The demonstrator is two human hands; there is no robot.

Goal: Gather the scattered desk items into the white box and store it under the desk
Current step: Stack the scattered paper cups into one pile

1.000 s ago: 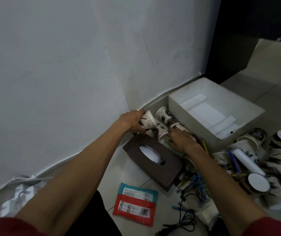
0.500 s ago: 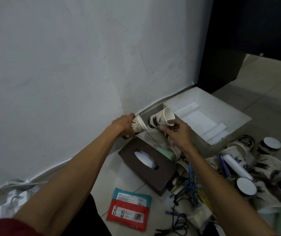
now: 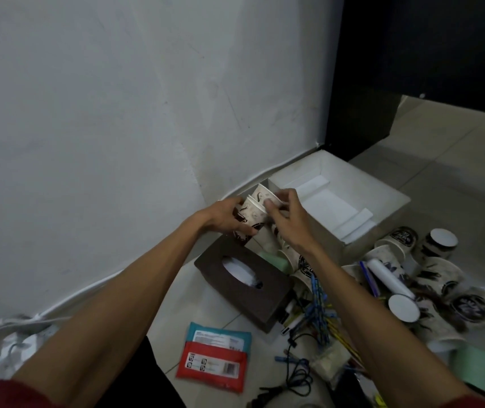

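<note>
Paper cups (image 3: 253,214) nested, left fingers (image 3: 248,230) curled round the lower, right fingers (image 3: 287,196) pinching the upper rim, white box (image 3: 332,234) just beyond

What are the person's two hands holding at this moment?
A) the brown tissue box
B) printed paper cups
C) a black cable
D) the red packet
B: the left hand and right hand both grip printed paper cups, held together beside the white box.

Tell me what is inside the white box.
Only flat white sheets lie on the floor of the white box. The right hand hides its near-left corner.
</note>
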